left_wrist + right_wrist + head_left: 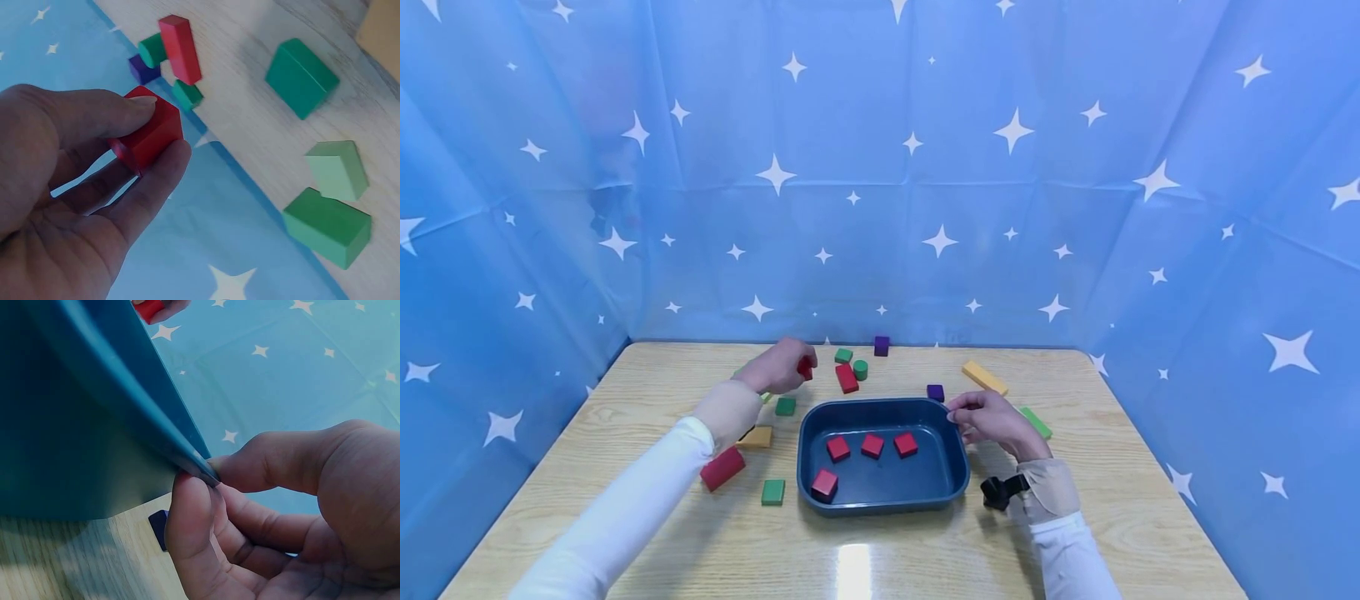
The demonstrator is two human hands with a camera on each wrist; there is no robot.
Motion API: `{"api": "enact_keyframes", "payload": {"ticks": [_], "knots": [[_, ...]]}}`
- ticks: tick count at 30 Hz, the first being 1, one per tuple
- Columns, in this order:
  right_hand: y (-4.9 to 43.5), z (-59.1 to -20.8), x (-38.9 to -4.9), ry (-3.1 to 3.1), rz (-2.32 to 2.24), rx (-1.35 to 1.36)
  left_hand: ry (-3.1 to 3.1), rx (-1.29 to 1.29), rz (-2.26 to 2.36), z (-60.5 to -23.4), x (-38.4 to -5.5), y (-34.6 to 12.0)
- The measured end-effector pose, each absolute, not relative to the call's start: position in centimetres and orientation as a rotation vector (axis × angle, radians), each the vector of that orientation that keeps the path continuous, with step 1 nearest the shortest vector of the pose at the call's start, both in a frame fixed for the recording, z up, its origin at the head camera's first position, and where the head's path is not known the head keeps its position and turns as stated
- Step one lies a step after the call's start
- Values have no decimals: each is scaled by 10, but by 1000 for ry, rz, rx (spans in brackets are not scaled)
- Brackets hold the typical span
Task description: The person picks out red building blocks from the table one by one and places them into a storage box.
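Our left hand [777, 367] pinches a red block [156, 128] beyond the far left corner of the blue tray [887, 483]; our right hand [997, 422] pinches its right edge; four red cubes [906, 444] inside

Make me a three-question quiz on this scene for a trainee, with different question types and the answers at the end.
1. How many red blocks lie inside the dark blue tray?
2. True or false: the left hand holds a green block.
3. Which of the hands pinches the tray's rim? A: left only. B: right only. C: both.

Key:
1. Four.
2. False; it holds a red block.
3. B, the right hand.
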State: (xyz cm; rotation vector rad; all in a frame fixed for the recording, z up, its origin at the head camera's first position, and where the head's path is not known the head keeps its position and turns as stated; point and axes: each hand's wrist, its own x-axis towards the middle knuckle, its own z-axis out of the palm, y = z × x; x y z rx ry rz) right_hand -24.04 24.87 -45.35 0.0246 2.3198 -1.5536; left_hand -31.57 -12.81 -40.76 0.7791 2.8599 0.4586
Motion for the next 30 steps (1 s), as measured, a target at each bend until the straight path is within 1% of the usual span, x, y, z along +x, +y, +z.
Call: {"api": "enact_keyframes", "payload": {"ticks": [11, 16, 22, 30], "knots": [[248, -454, -242, 2313, -1560, 34, 2854, 992, 460, -387, -284, -119], [247, -453, -242, 2320, -1555, 54, 2842, 1048, 426, -382, -271, -110], [248, -454, -241, 2319, -1559, 59, 2827, 1086, 353, -380, -254, -97], [247, -455, -241, 2315, -1565, 71, 2764, 1203, 302, -384, -233, -84]]}}
